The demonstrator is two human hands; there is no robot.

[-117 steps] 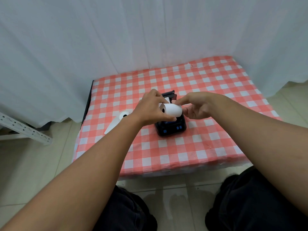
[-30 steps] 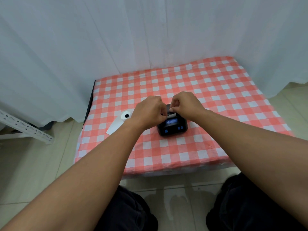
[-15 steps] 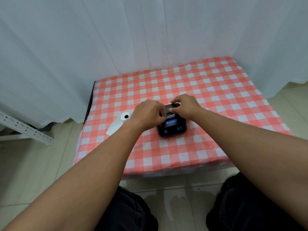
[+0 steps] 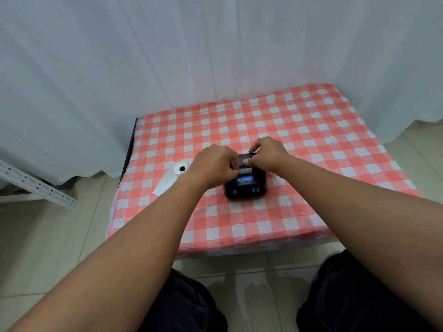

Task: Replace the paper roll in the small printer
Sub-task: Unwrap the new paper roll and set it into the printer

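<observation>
The small printer (image 4: 244, 185) sits near the middle of the checked tablecloth (image 4: 299, 130), its lit screen and blue buttons facing me. Both my hands rest on its top. My left hand (image 4: 213, 164) is curled at the printer's left top edge, and its fingertips pinch the white paper strip (image 4: 245, 170) that sticks out of the slot just above the screen. My right hand (image 4: 268, 152) lies over the lid's back and right side, thumb on the front of the lid next to the strip and forefinger hooked over the rear edge; it presses on the lid but is not closed round anything. To the left of the printer, well apart from it, the other paper roll (image 4: 181, 168) lies on the cloth with a loose tail trailing toward me.
</observation>
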